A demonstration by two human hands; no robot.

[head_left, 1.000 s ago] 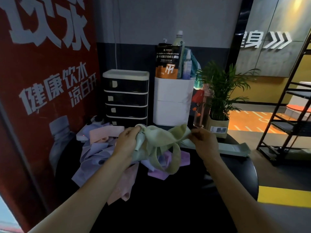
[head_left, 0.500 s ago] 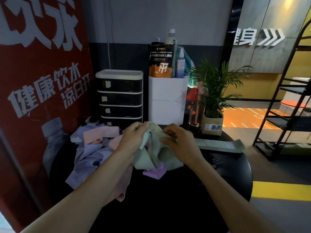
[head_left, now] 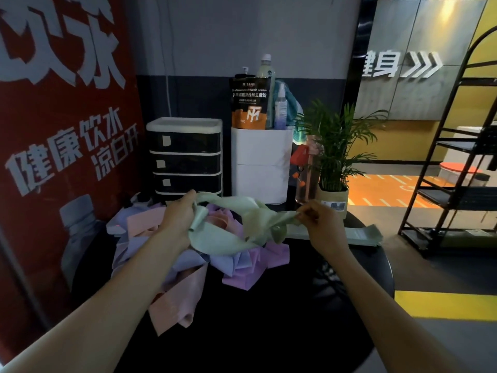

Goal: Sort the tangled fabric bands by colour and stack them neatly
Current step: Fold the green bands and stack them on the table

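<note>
A pale green fabric band (head_left: 236, 227) hangs stretched in a loop between both hands above the round black table (head_left: 269, 319). My left hand (head_left: 178, 219) grips its left end and my right hand (head_left: 320, 224) pinches its right end. Under it lies a tangled heap of bands: pink (head_left: 177, 302), lilac-blue (head_left: 188, 265) and purple (head_left: 250, 270). A flat folded green band (head_left: 360, 234) lies on the table behind my right hand.
A black and white drawer unit (head_left: 185, 157), a white box (head_left: 261, 165) holding a pouch and bottles, a water bottle (head_left: 306, 170) and a potted plant (head_left: 333, 157) line the table's back. A red poster wall stands left, a black metal rack (head_left: 451, 168) right.
My hands were close together on the bunched green band half a second ago. They have moved apart, and the band is now pulled out wide between them.
</note>
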